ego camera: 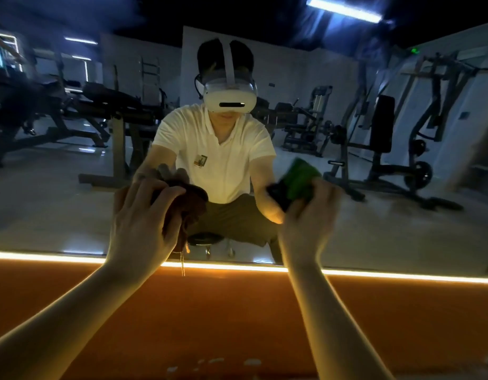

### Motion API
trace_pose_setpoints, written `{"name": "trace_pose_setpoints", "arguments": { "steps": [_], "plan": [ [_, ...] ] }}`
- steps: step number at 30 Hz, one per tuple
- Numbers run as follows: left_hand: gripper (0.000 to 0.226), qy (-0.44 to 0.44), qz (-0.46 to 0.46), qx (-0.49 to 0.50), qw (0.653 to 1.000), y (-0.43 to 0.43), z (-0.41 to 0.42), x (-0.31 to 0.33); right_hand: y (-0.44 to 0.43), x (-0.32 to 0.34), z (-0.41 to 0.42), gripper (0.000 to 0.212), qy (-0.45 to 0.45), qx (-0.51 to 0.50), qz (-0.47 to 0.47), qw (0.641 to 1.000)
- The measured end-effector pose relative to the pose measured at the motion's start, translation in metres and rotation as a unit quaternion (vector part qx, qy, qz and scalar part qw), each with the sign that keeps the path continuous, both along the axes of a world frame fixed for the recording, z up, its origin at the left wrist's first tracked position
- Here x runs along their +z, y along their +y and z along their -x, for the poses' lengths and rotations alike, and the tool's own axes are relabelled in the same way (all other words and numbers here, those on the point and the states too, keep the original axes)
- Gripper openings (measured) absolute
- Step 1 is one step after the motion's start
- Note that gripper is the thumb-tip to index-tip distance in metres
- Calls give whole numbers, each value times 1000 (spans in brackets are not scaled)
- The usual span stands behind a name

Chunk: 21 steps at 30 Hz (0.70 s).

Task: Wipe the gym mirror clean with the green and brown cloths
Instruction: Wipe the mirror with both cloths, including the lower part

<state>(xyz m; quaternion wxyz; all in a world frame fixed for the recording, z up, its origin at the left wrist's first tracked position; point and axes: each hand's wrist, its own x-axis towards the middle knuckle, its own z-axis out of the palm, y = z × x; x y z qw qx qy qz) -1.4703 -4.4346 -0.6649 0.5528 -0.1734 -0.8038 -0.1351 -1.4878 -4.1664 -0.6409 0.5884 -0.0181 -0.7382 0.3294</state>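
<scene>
Mirror [72,204] glass fills the upper part of our view, straight ahead of us. Its lower edge meets a glowing light strip [45,256] that runs across the frame. Below the strip lies an orange surface [237,319], and both our forearms reach forward over it.

Our left hand [142,220] is raised to the glass, left of centre. Its fingers and thumb curl round the brown cloth [195,200], which is bunched into a wad against the mirror. A loose thread [182,266] hangs from the cloth down across the strip.

Our right hand [310,223] is up at about the same height, right of centre and well apart from the left. It grips the green cloth [302,176], which sticks out above the fingers, up at the glass. That hand and cloth are blurred, so we cannot tell how each finger sits.

In the reflection we see a person in a white shirt [210,149] and a headset [229,97], seated on a stool [206,239], arms stretched toward us. Behind them dark gym machines [388,149] stand on a pale floor, with a lamp [344,9] lit overhead.
</scene>
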Motion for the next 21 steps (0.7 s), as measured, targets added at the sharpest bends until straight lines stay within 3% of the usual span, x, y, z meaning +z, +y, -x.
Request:
{"name": "trace_pose_setpoints", "arguments": {
  "steps": [4,7,9,12,14,18,21],
  "plan": [
    [37,-2,1,18,1000,-8,0,-6,-75,11,-11,36,-45,88,-144,985],
    [35,1,-8,10,1000,-5,-1,-11,-85,3,-21,35,-83,176,-347,917],
    [31,3,-8,5,1000,-2,-3,-9,-53,-3,-24,31,-71,156,-394,903],
    [36,-29,-13,12,999,0,-7,-7,16,-10,-24,22,-47,51,-302,951],
    [42,-52,-9,-3,999,-3,-11,-8,63,-17,-26,28,-101,-30,-178,978],
    [45,-77,-6,-23,997,-10,-12,-6,111,-35,-41,36,-281,-107,-8,954],
    [44,-76,-17,-33,996,-9,-11,-6,71,-17,-41,30,-241,-82,12,967]
  ]
}}
